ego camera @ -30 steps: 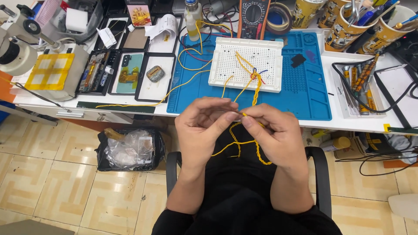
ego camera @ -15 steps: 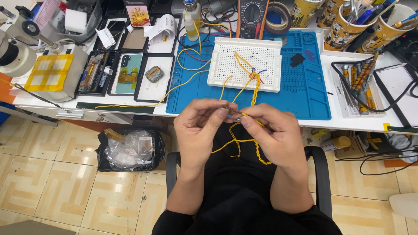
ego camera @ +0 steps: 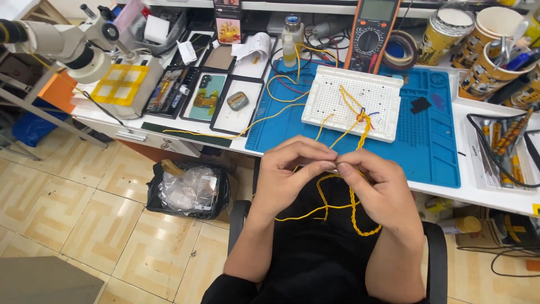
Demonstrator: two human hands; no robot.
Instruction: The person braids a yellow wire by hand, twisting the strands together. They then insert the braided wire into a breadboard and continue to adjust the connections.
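Note:
My left hand [ego camera: 292,174] and my right hand [ego camera: 382,188] meet fingertip to fingertip over my lap, both pinching thin yellow wires [ego camera: 337,205]. Below the hands the wires hang in a twisted loop. From the hands they run up onto a white breadboard [ego camera: 351,104], which lies on a blue work mat [ego camera: 433,141]. More yellow wire trails left across the mat.
A multimeter [ego camera: 368,34] stands behind the breadboard. Black trays with phone parts [ego camera: 205,95] and a microscope [ego camera: 73,48] sit at the left. Cups of tools [ego camera: 489,67] and a tray of screwdrivers [ego camera: 506,146] are at the right. A bin with a bag [ego camera: 188,191] is on the tiled floor.
Both hands stay together on the wires with small finger movements, as of twisting. The view has shifted slightly, and the hands now sit a little higher.

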